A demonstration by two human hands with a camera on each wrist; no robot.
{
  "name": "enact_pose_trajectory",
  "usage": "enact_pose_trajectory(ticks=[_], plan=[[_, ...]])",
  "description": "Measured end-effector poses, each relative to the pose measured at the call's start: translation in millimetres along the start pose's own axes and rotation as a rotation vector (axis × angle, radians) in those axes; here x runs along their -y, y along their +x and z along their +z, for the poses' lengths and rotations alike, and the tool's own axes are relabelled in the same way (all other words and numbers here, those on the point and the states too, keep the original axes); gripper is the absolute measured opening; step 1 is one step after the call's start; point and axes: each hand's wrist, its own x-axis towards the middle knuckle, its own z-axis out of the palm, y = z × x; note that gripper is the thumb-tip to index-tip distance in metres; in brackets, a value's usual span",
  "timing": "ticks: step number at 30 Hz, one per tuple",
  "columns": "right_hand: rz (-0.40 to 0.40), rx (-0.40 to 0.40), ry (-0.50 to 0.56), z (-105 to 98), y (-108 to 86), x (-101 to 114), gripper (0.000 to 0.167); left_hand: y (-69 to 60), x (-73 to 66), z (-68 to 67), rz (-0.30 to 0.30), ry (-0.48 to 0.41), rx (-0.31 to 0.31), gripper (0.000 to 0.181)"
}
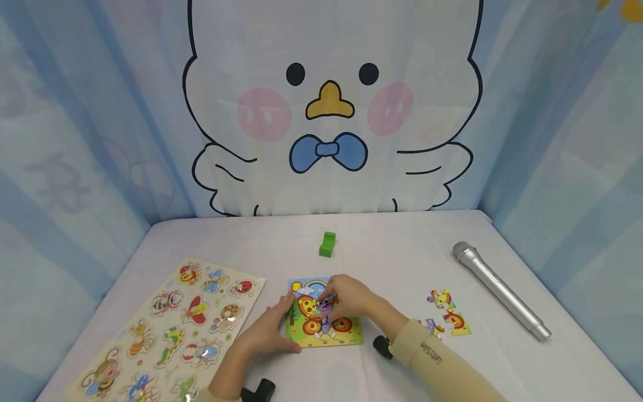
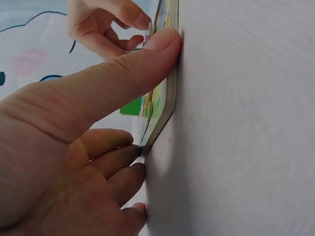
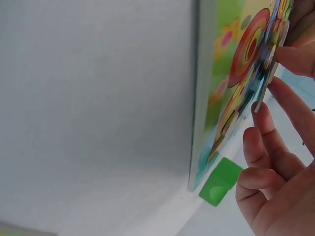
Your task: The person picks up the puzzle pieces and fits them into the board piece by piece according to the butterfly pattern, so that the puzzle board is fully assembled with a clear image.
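Note:
A square picture puzzle board [image 1: 349, 338] with a bright butterfly scene lies flat on the table. My left hand [image 1: 266, 330] holds its near left corner, the thumb [image 2: 157, 46] along the near edge and the fingers at the left side. Over the board's middle, my right hand [image 1: 353, 296] pinches a thin puzzle piece between thumb and fingers; its edge [image 3: 269, 78] shows in the right wrist view. The piece sits at or just above the purple figure, and the fingers partly cover it. Several loose puzzle pieces [image 1: 456, 320] lie to the right.
A large board of insect pictures [image 1: 193, 335] lies at the left. A green block [image 1: 327, 244] stands behind the puzzle, and a silver microphone [image 1: 502, 291] lies at the far right. Behind the table hangs a printed curtain [image 1: 329, 184].

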Motion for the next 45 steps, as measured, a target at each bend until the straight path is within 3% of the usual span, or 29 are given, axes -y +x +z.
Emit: enact_pose_trajectory(ticks=[15, 25, 31, 38, 45], plan=[[0.033, -0.007, -0.146, 4, 4.6, 9, 0.036, 0.6, -1.5, -3.2, 0.007, -0.001, 0.005, 0.106], [0.045, 0.007, -0.055, 7, 2.9, 12, 0.037, -0.1, -0.9, -3.8, -0.027, -0.017, 0.005, 0.106], [0.037, 0.024, 0.067, 6, -2.8, 2, 0.037, 0.2, 0.7, -1.7, -0.022, -0.014, 0.011, 0.106], [-0.034, 0.002, 0.235, 1, -10.7, -7, 0.039, 0.9, -1.1, -1.6, -0.009, -0.005, 0.001, 0.106], [-0.076, -0.059, 0.245, -4, -22.3, -17, 0.045, -0.4, -1.4, -1.5, 0.001, -0.007, 0.002, 0.106]])
